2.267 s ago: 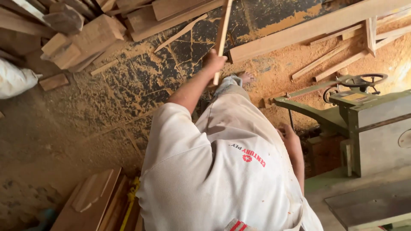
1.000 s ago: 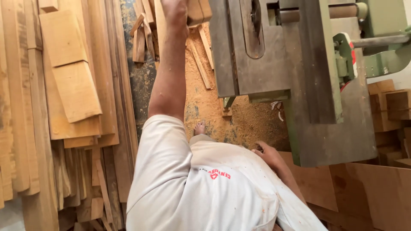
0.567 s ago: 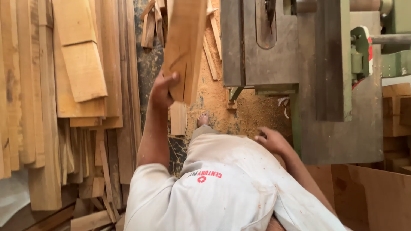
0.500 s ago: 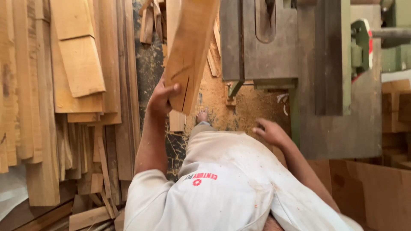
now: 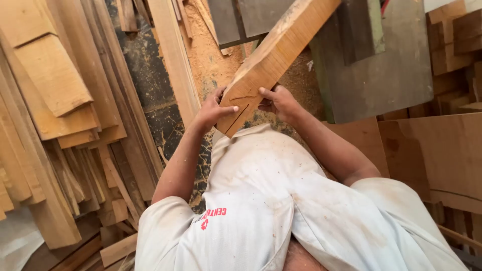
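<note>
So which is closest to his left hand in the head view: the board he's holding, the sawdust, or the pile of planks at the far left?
1. Board: touching the left hand.
2. Sawdust: on the floor just above it.
3. Planks: farthest, stacked at the left.

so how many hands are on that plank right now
2. The left hand grips the near end of the plank from its left edge; the right hand holds the same end from the right. No other hands show.
</note>
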